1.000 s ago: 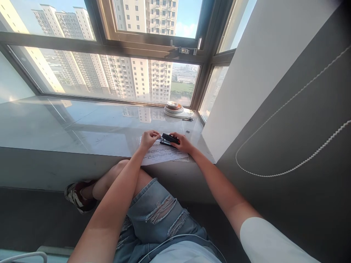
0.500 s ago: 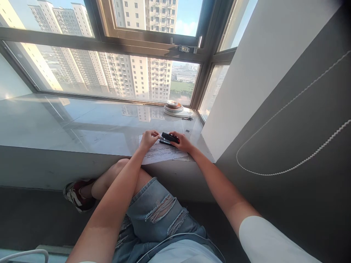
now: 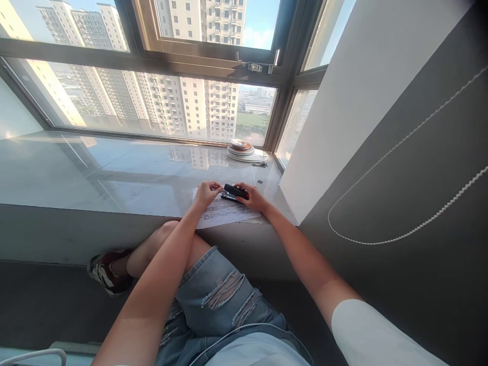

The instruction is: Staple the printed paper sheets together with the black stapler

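Observation:
A black stapler (image 3: 235, 192) lies over printed paper sheets (image 3: 223, 214) at the front edge of the window sill. My right hand (image 3: 252, 197) wraps round its right end, where a bit of red shows. At the stapler's left end, my left hand (image 3: 208, 193) has its thumb and fingertips pinched together. Whatever the pinch holds, if anything, is too small to make out. The stapler's upper arm and base stand slightly apart at the left end.
Stacked plates (image 3: 244, 151) stand in the sill's far right corner, with a small dark item (image 3: 260, 164) in front. A small grey piece (image 3: 260, 181) lies nearer. A beaded blind chain (image 3: 366, 243) hangs on the right. My knee (image 3: 168, 229) is against the sill's front.
Hardly anything differs. The view has shifted slightly, while both hands and the stapler keep their places.

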### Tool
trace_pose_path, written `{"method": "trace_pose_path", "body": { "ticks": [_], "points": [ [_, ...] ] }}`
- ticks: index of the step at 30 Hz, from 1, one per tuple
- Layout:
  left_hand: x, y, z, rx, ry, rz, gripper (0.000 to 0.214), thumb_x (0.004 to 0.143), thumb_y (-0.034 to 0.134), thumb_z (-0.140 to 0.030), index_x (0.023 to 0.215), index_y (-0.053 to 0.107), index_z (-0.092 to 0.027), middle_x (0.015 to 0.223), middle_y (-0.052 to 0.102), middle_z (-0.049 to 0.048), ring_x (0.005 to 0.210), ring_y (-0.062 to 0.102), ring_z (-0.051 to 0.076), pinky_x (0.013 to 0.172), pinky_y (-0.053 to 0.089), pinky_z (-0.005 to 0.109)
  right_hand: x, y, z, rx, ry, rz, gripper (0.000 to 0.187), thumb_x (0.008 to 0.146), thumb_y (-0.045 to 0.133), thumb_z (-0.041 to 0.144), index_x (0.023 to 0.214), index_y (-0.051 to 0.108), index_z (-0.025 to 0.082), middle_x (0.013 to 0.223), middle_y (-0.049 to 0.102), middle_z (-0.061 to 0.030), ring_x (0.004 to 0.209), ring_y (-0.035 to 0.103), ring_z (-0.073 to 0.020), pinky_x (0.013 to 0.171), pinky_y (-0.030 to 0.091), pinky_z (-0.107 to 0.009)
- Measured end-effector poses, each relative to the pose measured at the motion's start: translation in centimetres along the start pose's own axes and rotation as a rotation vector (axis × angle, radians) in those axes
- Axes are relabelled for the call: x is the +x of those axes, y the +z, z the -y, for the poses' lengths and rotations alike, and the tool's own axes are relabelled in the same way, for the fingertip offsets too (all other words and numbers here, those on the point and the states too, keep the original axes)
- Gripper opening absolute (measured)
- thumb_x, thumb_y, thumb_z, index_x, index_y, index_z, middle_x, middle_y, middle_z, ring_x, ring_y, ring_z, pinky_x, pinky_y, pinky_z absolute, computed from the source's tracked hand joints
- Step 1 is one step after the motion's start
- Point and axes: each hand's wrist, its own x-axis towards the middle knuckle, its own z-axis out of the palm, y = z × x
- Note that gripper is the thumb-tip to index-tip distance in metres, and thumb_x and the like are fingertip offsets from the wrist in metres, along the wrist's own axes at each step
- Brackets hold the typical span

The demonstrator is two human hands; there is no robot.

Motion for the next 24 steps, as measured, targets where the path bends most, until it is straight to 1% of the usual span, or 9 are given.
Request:
{"method": "trace_pose_path", "body": {
  "ticks": [3,6,9,13,15,18,21,24],
  "points": [
    [0.1,0.1,0.4,0.045,0.018,-0.017,0.024,0.084,0.075,-0.043,0.089,0.081,-0.021,0.093,0.078,0.0094,0.083,0.066,0.027,0.075,0.052,0.036,0.0,-0.1,0.1,-0.006,-0.001,0.004,0.045,0.089,0.065,0.039,0.131,0.061,0.021,0.109,0.071,-0.0081,0.090,0.065,-0.0235,0.082,0.049,-0.035],
    [0.3,0.3,0.8,0.102,0.025,-0.037,0.023,0.084,0.075,-0.042,0.088,0.081,-0.021,0.096,0.077,0.0110,0.088,0.065,0.029,0.080,0.052,0.038,0.0,-0.1,0.2,-0.008,0.007,0.005,0.046,0.090,0.065,0.039,0.131,0.061,0.022,0.110,0.072,-0.0085,0.090,0.065,-0.0239,0.081,0.050,-0.036],
    [0.4,0.4,1.0,0.143,0.038,-0.027,0.022,0.087,0.070,-0.041,0.090,0.081,-0.021,0.099,0.076,0.0108,0.090,0.065,0.029,0.086,0.052,0.040,0.0,0.0,0.2,0.001,0.012,0.008,0.046,0.089,0.065,0.040,0.132,0.061,0.022,0.112,0.071,-0.0087,0.090,0.065,-0.0236,0.081,0.050,-0.035],
    [0.2,0.2,1.1,0.214,0.100,0.013,0.020,0.090,0.067,-0.038,0.093,0.081,-0.023,0.102,0.075,0.0102,0.102,0.066,0.031,0.097,0.048,0.042,0.0,-0.1,0.2,-0.001,0.014,0.014,0.046,0.091,0.064,0.041,0.132,0.060,0.022,0.113,0.071,-0.0096,0.092,0.065,-0.0245,0.082,0.050,-0.036],
    [0.1,-0.1,1.2,0.234,0.126,0.046,0.018,0.089,0.069,-0.038,0.095,0.080,-0.025,0.104,0.076,0.0097,0.111,0.064,0.034,0.101,0.046,0.044,0.0,-0.1,0.1,-0.001,0.005,0.015,0.046,0.091,0.064,0.041,0.132,0.060,0.022,0.113,0.071,-0.0096,0.094,0.065,-0.0249,0.083,0.050,-0.036],
    [-0.1,-0.4,1.4,0.251,0.138,0.088,0.016,0.087,0.071,-0.031,0.100,0.079,-0.027,0.109,0.076,0.0084,0.120,0.059,0.036,0.105,0.043,0.047,0.0,-0.1,0.1,-0.001,-0.007,0.005,0.045,0.091,0.064,0.041,0.131,0.061,0.022,0.111,0.071,-0.0089,0.092,0.065,-0.0242,0.083,0.049,-0.036],
    [-0.1,-0.5,1.6,0.241,0.143,0.088,0.017,0.086,0.070,-0.025,0.101,0.078,-0.027,0.111,0.076,0.0084,0.121,0.058,0.036,0.106,0.040,0.049,0.0,-0.1,0.2,0.001,-0.006,0.009,0.045,0.091,0.064,0.041,0.131,0.061,0.021,0.111,0.071,-0.0088,0.091,0.065,-0.0238,0.083,0.049,-0.035],
    [0.0,-0.5,1.7,0.214,0.131,0.073,0.015,0.086,0.072,-0.028,0.099,0.077,-0.026,0.107,0.076,0.0089,0.116,0.060,0.036,0.106,0.039,0.049,0.0,-0.2,0.3,0.004,0.002,0.023,0.046,0.090,0.065,0.042,0.131,0.060,0.021,0.110,0.072,-0.0089,0.092,0.065,-0.0243,0.082,0.049,-0.035]
  ]
}}
